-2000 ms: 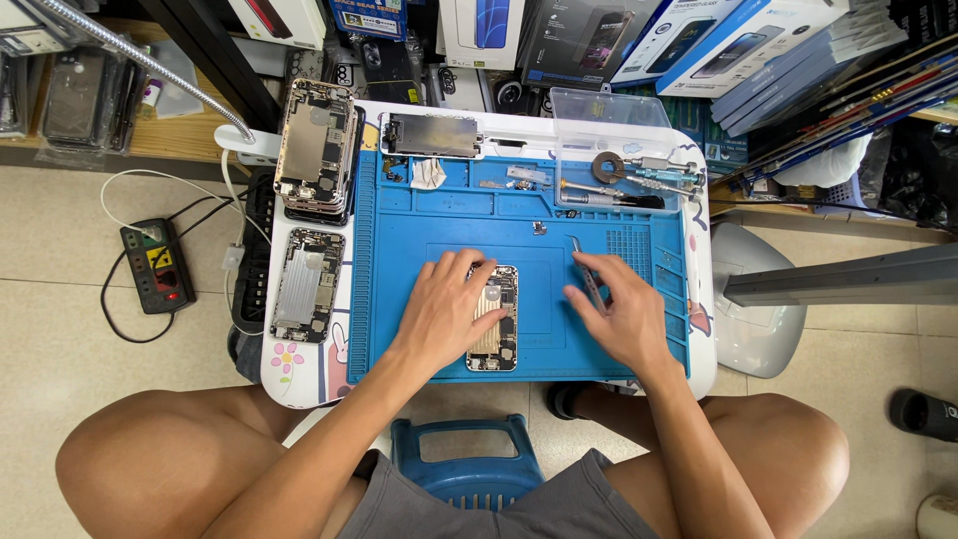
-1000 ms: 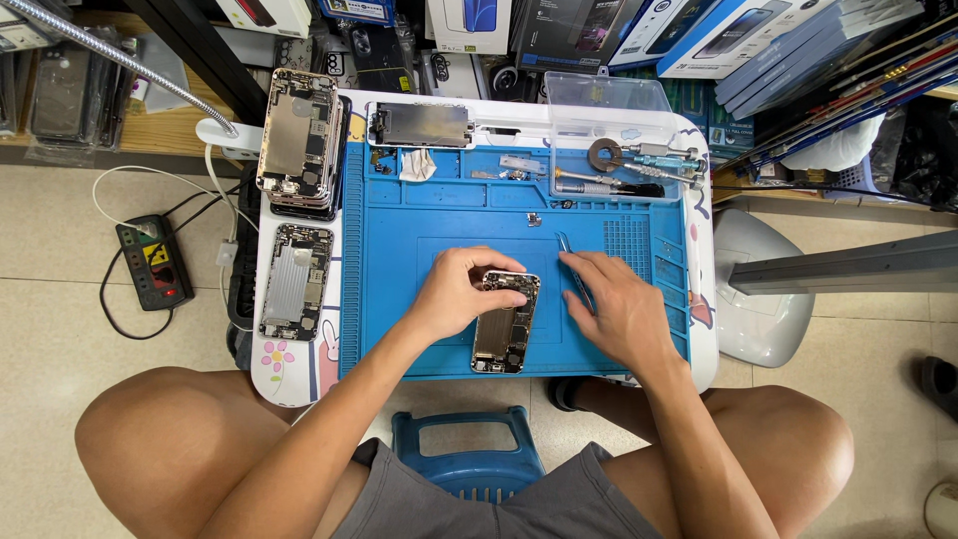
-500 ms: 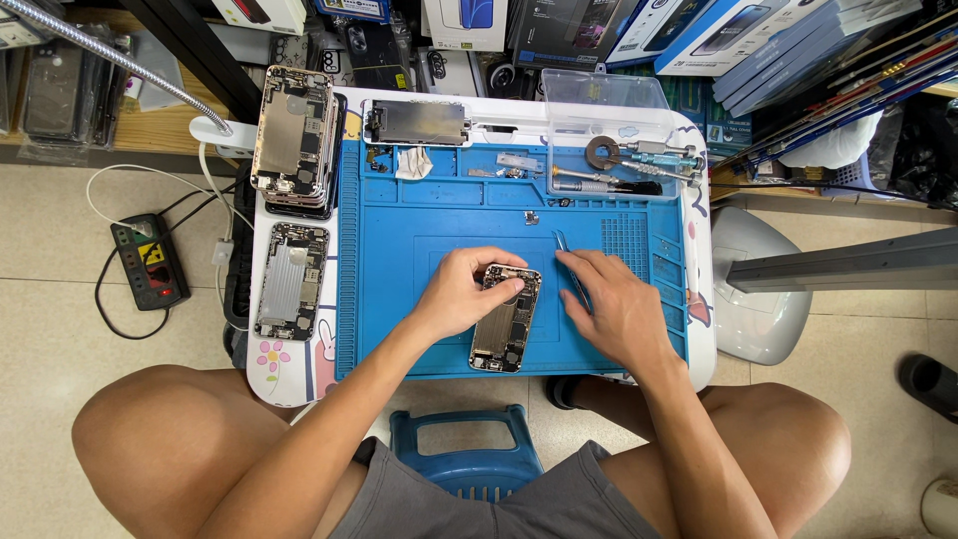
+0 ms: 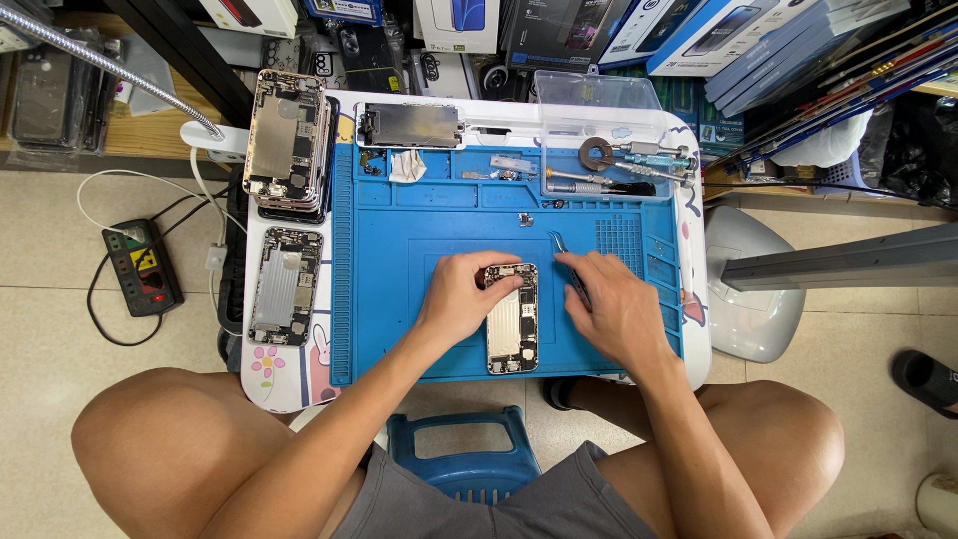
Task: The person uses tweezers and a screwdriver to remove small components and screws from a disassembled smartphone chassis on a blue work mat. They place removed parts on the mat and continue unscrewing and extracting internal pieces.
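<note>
An opened phone body (image 4: 513, 324) lies upright on the blue work mat (image 4: 399, 250), its inner parts showing. My left hand (image 4: 461, 294) rests on the mat at the phone's left edge, fingertips touching its upper end. My right hand (image 4: 611, 304) sits just right of the phone and grips metal tweezers (image 4: 564, 252), whose tips point up and left, clear of the phone.
Two more opened phone bodies (image 4: 287, 140) (image 4: 283, 284) lie left of the mat, a screen panel (image 4: 411, 125) at its top. A clear tray (image 4: 609, 150) holds screwdrivers. A power strip (image 4: 140, 265) lies on the floor, a blue stool (image 4: 464, 454) between my legs.
My left hand slid up from covering the phone to its upper left edge. My right hand shifted slightly with the tweezers. The view drifted a little.
</note>
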